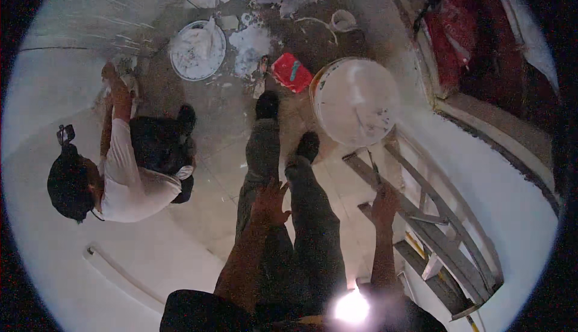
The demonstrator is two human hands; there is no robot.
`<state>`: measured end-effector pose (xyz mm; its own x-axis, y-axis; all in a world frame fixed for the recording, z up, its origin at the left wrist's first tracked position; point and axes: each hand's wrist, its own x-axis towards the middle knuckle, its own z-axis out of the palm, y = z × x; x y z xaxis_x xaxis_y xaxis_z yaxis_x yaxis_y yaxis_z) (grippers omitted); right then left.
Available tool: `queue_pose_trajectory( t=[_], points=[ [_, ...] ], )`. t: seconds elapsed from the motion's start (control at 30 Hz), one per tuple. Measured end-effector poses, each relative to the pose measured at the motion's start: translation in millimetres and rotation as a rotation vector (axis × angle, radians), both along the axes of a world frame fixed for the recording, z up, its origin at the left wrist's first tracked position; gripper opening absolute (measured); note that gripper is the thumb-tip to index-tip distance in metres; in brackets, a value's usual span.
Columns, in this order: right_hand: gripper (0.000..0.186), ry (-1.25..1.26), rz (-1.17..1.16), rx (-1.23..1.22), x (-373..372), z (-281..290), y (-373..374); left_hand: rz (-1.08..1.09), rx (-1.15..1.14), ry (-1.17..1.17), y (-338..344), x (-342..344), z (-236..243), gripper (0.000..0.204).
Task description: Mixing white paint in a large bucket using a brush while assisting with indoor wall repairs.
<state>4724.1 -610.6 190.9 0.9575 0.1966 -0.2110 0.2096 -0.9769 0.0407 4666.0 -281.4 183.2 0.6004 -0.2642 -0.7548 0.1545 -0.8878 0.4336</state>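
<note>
My right hand [385,205] is closed around a thin, dark-handled tool [374,168] that points toward the large white bucket [356,103]. Its far end is too dim to name its kind. Pale material, with a few dark marks, shows in the round top of the bucket. My left hand [272,204] lies over my left leg near the knee, fingers partly spread and holding nothing. A red container [291,73] with a greenish strip sits on the floor just left of the bucket.
A wooden ladder [439,235] leans along the right wall. At the left, a person in a white shirt [135,193] crouches, hands at the wall. A white-smeared round basin [197,52] and a small white cup-like container [343,21] stand farther off. White splatter [250,46] covers floor patches.
</note>
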Motion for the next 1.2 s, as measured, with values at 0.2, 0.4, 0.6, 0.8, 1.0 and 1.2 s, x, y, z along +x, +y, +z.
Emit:
queue_pose_trajectory(
  t=[0.2, 0.4, 0.6, 0.8, 1.0, 1.2],
  points=[
    [0.028, 0.322, -0.836, 0.456, 108.8, 112.2, 107.1, 0.1, -0.125, -0.094, 0.6, -8.4, -33.8, 0.076],
    [0.027, 0.28, -0.459, 0.796, 211.7, 57.1, 228.5, 0.129, -0.044, 0.01, 44.5, 39.0, -3.7, 0.075],
    [0.032, 0.077, -0.263, 0.71, 360.6, -83.6, 337.2, 0.353, -0.181, 0.109, 84.7, 66.3, -11.3, 0.07],
    [0.025, 0.042, -0.017, 0.323, 461.3, -204.0, 382.4, 0.392, -0.193, 0.197, 123.1, 128.4, 6.3, 0.062],
    [0.016, -0.002, -0.289, 0.576, 459.2, -188.1, 461.1, 0.546, -0.201, 0.067, 144.3, 100.8, -26.1, 0.056],
    [0.023, -0.039, -0.512, 0.814, 428.1, -205.0, 455.3, 0.532, -0.145, 0.018, 140.8, 121.3, -21.8, 0.061]
  ],
)
